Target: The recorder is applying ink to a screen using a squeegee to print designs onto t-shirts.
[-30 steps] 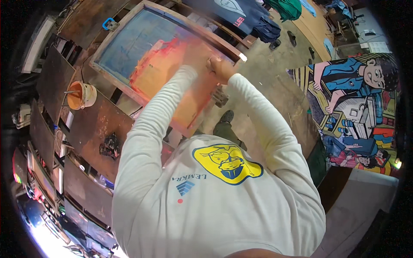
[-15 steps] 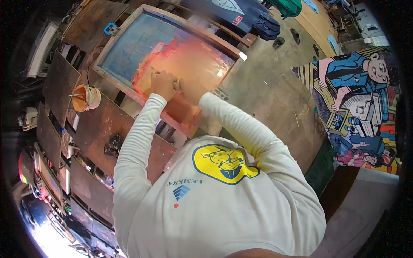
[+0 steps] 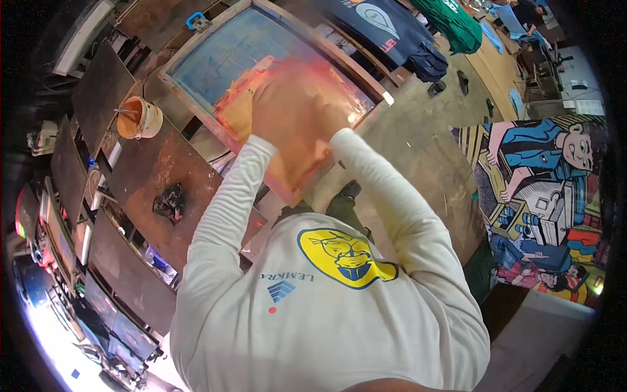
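Note:
A wooden-framed printing screen point(image 3: 245, 49) lies tilted before me, its mesh blue-grey at the far left and smeared with orange and red ink point(image 3: 243, 98) over the near half. Above the inked area is my left hand point(image 3: 277, 110), blurred by motion. Close to its right, my right hand point(image 3: 328, 121) is blurred as well. The fingers of both are smeared, and anything between them cannot be made out. White sleeves cover both forearms.
Left of the screen, a white bucket point(image 3: 151, 122) of orange ink holds a stick. Dark boards point(image 3: 147, 160) carry a crumpled black thing point(image 3: 171, 201). A blue-handled clamp point(image 3: 196, 22) sits by the far left frame edge. Dark printed shirts point(image 3: 366, 29) lie beyond; a cartoon panel point(image 3: 542, 202) stands right.
The view has shifted, so the screen and bucket sit differently in the picture. Both hands stay over the inked mesh; the left one, clearer and closed before, is now blurred.

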### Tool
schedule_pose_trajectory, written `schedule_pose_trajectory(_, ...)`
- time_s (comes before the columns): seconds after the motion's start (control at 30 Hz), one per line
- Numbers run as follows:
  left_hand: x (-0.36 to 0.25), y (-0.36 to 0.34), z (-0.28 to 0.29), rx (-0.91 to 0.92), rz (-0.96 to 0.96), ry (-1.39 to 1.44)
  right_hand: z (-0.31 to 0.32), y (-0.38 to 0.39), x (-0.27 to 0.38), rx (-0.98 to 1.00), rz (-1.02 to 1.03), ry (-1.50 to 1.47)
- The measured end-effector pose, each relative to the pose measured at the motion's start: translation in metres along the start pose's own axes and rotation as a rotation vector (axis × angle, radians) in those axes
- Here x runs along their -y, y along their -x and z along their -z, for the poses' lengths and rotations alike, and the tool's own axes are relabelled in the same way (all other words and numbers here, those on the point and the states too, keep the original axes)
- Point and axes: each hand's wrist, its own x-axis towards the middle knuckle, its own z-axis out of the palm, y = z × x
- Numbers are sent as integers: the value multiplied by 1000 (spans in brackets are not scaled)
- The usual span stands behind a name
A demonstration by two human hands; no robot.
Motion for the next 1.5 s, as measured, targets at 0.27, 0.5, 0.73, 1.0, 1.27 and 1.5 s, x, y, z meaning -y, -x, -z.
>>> schedule_pose_trajectory(0.27, -6, 83, 60, 57, 537, 205, -30, 102, 116, 86, 246, -291)
schedule_pose_trajectory(0.5, -26, 79, 101, -201, 490, 84, -20, 33, 41, 91, 138, -258)
schedule_pose_trajectory(0.73, -49, 85, 89, -121, 623, 112, 39, -35, -47, -231, -110, -107)
schedule_pose_trajectory(1.0, -65, 53, 47, -159, 711, 157, -42, 8, 14, 8, 378, 46)
schedule_pose_trajectory(1.27, -87, 17, 52, -277, 649, -132, 17, 22, 40, 323, 711, -207)
schedule_pose_trajectory(1.5, -123, 58, 69, -470, 828, -245, 41, -74, 0, 239, 409, -110)
